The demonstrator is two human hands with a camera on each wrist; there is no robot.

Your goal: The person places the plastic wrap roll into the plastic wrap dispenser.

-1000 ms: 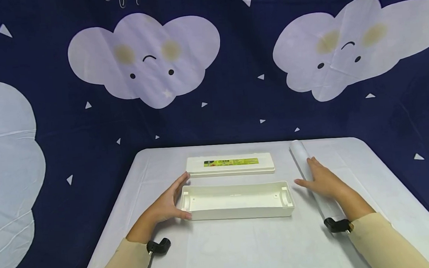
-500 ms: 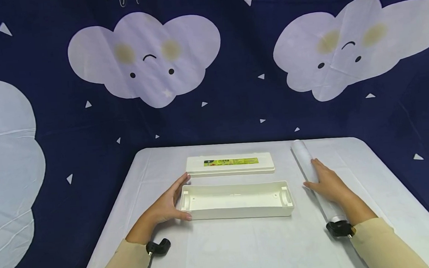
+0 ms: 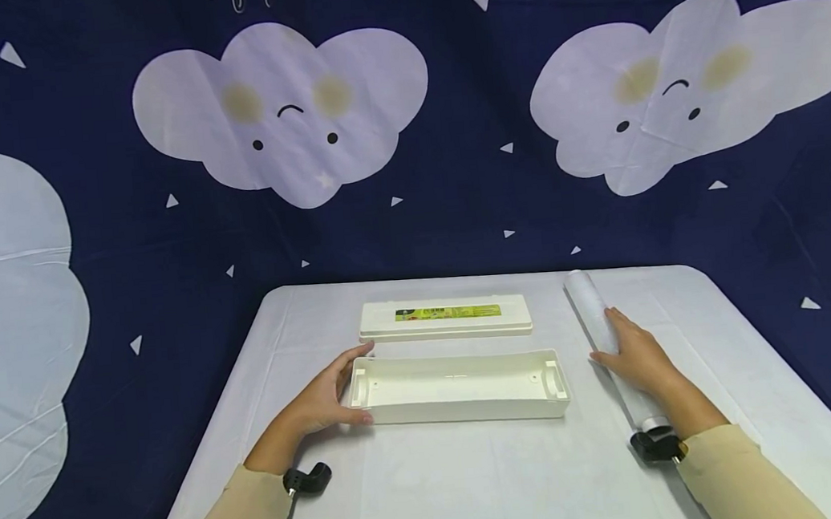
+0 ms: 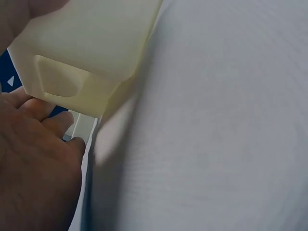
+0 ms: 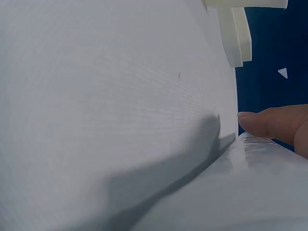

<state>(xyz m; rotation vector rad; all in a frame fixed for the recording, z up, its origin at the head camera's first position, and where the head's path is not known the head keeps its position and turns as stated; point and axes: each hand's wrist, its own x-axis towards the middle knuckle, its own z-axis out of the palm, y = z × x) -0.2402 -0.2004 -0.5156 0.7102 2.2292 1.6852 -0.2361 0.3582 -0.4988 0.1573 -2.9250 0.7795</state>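
Observation:
A long white plastic box (image 3: pixel 462 410), its top uncovered and its inside bare, lies crosswise on the table. My left hand (image 3: pixel 324 394) spans its left end, thumb on the near wall and fingers round the far side. In the left wrist view, the box's end wall (image 4: pixel 101 94) shows a recessed panel close to my fingers. My right hand (image 3: pixel 640 360) grips a roll of plastic wrap (image 3: pixel 591 311) lying lengthwise at the right, thumb along its left side. Glossy film (image 5: pixel 240 192) shows on the roll in the right wrist view; the fingers on its far side are partly hidden.
Behind the box lies its matching white lid (image 3: pixel 516 313) with a green and yellow label (image 3: pixel 448 313). A white cloth covers the table (image 3: pixel 475 488). A dark blue curtain (image 3: pixel 478 223) with printed clouds hangs right behind the table's far edge.
My right hand has moved slightly right, its thumb drawing in from beside the roll to its left side. The roll has shifted slightly right. My left fingertips have moved in slightly behind the box.

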